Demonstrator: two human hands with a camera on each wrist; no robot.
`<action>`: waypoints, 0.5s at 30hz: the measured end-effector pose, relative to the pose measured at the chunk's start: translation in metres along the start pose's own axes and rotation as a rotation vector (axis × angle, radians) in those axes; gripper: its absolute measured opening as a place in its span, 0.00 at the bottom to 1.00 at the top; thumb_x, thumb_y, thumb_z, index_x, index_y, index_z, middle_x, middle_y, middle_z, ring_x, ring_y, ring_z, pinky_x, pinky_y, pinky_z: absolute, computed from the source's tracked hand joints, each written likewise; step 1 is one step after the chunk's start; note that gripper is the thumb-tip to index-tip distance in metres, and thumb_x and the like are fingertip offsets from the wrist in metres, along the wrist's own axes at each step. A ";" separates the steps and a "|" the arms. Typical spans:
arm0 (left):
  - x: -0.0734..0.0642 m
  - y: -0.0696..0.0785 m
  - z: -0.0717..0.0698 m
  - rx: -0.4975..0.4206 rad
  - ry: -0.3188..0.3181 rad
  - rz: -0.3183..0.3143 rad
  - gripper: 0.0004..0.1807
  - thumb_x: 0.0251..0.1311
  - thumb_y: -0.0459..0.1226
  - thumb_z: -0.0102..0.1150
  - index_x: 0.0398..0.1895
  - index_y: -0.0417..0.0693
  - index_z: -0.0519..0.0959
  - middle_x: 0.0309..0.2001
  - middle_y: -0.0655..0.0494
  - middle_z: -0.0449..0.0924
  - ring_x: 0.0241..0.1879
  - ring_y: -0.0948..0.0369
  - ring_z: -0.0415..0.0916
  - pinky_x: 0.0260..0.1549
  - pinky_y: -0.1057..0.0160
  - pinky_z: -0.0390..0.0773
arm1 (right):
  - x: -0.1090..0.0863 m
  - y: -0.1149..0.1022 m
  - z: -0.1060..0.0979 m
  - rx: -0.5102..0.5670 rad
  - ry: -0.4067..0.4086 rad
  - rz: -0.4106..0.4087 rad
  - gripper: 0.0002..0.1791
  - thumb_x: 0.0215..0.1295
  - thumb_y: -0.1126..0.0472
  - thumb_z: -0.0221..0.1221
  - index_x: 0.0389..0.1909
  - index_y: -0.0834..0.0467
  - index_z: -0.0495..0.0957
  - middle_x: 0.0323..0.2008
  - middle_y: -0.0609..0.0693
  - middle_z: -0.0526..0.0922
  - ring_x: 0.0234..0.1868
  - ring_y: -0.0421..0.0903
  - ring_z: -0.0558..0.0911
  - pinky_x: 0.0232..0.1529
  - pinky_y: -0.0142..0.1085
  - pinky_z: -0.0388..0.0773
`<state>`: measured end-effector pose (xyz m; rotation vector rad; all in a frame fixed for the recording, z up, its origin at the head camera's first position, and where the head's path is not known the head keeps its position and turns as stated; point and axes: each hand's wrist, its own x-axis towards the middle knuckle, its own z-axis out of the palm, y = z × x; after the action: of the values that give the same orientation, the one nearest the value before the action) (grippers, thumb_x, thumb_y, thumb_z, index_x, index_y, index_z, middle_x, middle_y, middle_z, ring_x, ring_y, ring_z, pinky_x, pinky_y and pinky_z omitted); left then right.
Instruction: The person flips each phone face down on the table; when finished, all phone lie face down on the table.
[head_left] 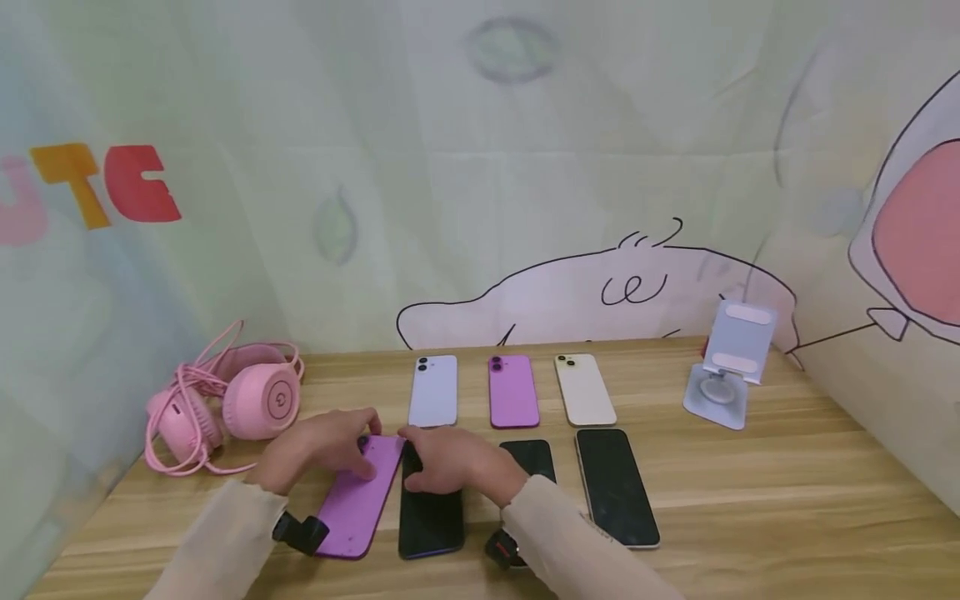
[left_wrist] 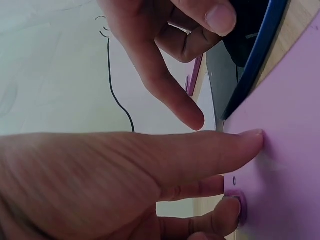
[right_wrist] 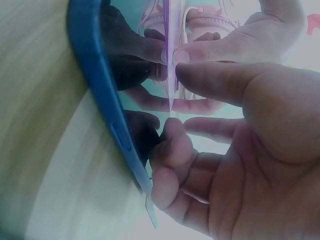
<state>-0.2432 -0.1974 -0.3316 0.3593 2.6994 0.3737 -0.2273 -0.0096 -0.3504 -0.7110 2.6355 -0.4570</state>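
Observation:
A large purple phone (head_left: 358,510) lies back up at the left front, its camera end towards the wall. My left hand (head_left: 333,446) pinches that end, thumb (left_wrist: 245,145) on the back and other fingers (left_wrist: 227,215) by the camera. To its right lies a dark-screened phone (head_left: 431,527) with a blue frame (right_wrist: 102,90). Over this phone's far end hovers my right hand (head_left: 450,462), its index finger reaching towards the purple phone's corner. The right thumb is apart from the fingers, some of which bend close to the dark screen; contact is unclear.
Light blue (head_left: 433,392), purple (head_left: 513,392) and cream (head_left: 585,390) phones lie in a back row. Two black-screened phones, one (head_left: 528,457) partly behind my right arm and one (head_left: 618,492) beyond, lie rightward. Pink headphones (head_left: 258,400) sit left, a phone stand (head_left: 738,342) right.

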 end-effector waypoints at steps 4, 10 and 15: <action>0.002 0.007 0.002 0.001 -0.003 0.002 0.25 0.52 0.40 0.75 0.50 0.46 0.74 0.37 0.51 0.75 0.38 0.54 0.73 0.40 0.53 0.73 | -0.003 0.004 -0.001 -0.009 0.009 0.027 0.37 0.67 0.50 0.64 0.74 0.46 0.63 0.65 0.47 0.75 0.56 0.41 0.76 0.60 0.42 0.73; 0.006 0.013 0.004 0.015 0.000 -0.009 0.25 0.51 0.42 0.76 0.47 0.47 0.73 0.36 0.51 0.75 0.38 0.54 0.72 0.39 0.53 0.73 | -0.008 0.013 -0.003 0.005 0.018 0.051 0.36 0.66 0.50 0.65 0.74 0.44 0.64 0.62 0.48 0.77 0.49 0.42 0.77 0.55 0.43 0.75; 0.011 0.018 0.007 0.040 -0.005 -0.032 0.27 0.51 0.46 0.76 0.47 0.47 0.73 0.37 0.50 0.76 0.39 0.53 0.73 0.40 0.52 0.73 | -0.012 0.018 -0.004 0.016 0.026 0.071 0.36 0.66 0.50 0.65 0.73 0.44 0.64 0.59 0.51 0.79 0.45 0.43 0.76 0.52 0.43 0.76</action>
<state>-0.2467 -0.1762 -0.3360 0.3271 2.7076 0.3094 -0.2269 0.0122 -0.3507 -0.6088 2.6686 -0.4691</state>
